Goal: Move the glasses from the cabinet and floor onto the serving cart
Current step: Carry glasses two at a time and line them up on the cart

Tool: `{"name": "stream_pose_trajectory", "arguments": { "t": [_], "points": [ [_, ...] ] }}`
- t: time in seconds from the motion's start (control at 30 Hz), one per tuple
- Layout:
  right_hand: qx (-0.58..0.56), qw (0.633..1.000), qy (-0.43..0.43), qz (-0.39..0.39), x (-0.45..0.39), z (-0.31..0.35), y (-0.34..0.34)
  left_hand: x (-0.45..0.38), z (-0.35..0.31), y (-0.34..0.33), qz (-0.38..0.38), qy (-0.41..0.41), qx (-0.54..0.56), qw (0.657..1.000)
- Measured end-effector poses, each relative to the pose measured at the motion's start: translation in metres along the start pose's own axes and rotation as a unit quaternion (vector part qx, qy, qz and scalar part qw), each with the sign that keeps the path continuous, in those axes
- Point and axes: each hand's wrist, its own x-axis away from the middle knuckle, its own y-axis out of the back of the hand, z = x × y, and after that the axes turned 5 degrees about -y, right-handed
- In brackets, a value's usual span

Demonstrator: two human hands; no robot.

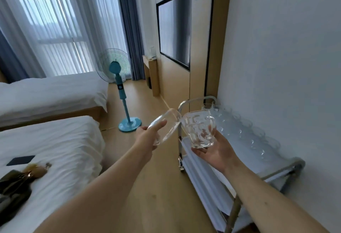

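Note:
My left hand (147,136) holds a smooth clear glass (170,122), tilted with its mouth toward the far end of the room. My right hand (215,151) cups a dimpled clear glass (200,131) from below, upright, just over the near-left edge of the serving cart (284,171). The two glasses nearly touch. The cart is a metal-framed trolley against the right wall, and a row of several clear glasses (245,127) stands along its top shelf by the wall.
Two white beds (51,94) fill the left side; a dark bag (16,186) and a phone (20,160) lie on the near one. A teal standing fan (120,85) stands on the wooden floor ahead. A wall-mounted TV (175,29) and a wooden desk (151,74) are further back.

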Motion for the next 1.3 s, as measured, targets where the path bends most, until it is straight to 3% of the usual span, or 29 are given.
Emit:
{"name": "stream_pose_trajectory", "arguments": {
  "t": [0.1,0.23,0.37,0.47,0.63,0.77,0.9,1.03,1.3],
  "points": [
    [-0.03,0.999,0.003,0.037,-0.031,0.002,0.001,-0.05,-0.001,-0.004,0.06,0.055,0.001,0.997],
    [-0.045,0.999,0.002,0.01,-0.061,-0.002,0.016,-0.1,0.008,-0.021,0.17,0.094,0.043,0.98],
    [-0.042,0.995,-0.001,-0.089,-0.073,-0.009,0.051,-0.143,0.03,-0.045,0.347,0.211,0.189,0.894],
    [-0.049,0.991,0.018,-0.122,-0.08,-0.002,0.081,-0.162,0.043,-0.075,0.402,0.23,0.171,0.87],
    [0.037,0.974,0.043,-0.218,-0.099,0.025,0.122,-0.192,0.057,-0.135,0.397,0.193,0.083,0.894],
    [0.084,0.94,0.038,-0.329,-0.139,0.045,0.166,-0.23,0.076,-0.187,0.353,0.155,-0.061,0.92],
    [0.157,0.887,0.045,-0.431,-0.184,0.055,0.219,-0.261,0.091,-0.241,0.331,0.122,-0.175,0.919],
    [0.221,0.85,0.043,-0.477,-0.223,0.054,0.271,-0.299,0.112,-0.286,0.326,0.122,-0.223,0.911],
    [0.228,0.841,0.037,-0.489,-0.263,0.047,0.319,-0.349,0.152,-0.321,0.346,0.1,-0.316,0.878]
  ]
}}
